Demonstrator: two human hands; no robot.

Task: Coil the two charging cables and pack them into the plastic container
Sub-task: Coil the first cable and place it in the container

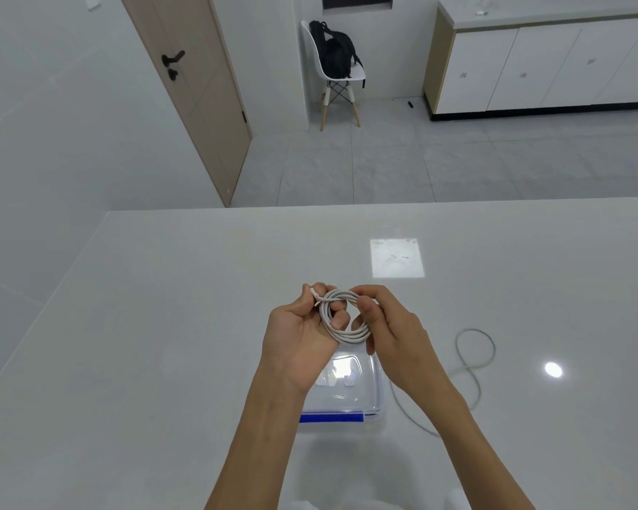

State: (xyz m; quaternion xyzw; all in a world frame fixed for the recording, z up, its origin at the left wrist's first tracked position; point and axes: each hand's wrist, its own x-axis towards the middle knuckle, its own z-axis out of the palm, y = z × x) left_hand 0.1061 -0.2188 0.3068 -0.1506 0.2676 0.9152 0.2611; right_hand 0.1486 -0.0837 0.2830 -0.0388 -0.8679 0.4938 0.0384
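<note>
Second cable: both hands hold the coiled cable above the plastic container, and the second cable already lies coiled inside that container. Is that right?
Not quite. The left hand and right hand do hold the coiled cable above the plastic container, but the second cable lies loose on the table, right of the container, as the head view shows.

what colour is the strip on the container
Blue strip on the clear container; head view shows it.

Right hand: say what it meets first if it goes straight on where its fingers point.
The right hand points left, pinching the coiled charging cable; pushed on, it would probably meet the left hand next, holding the coil's other side.
</note>
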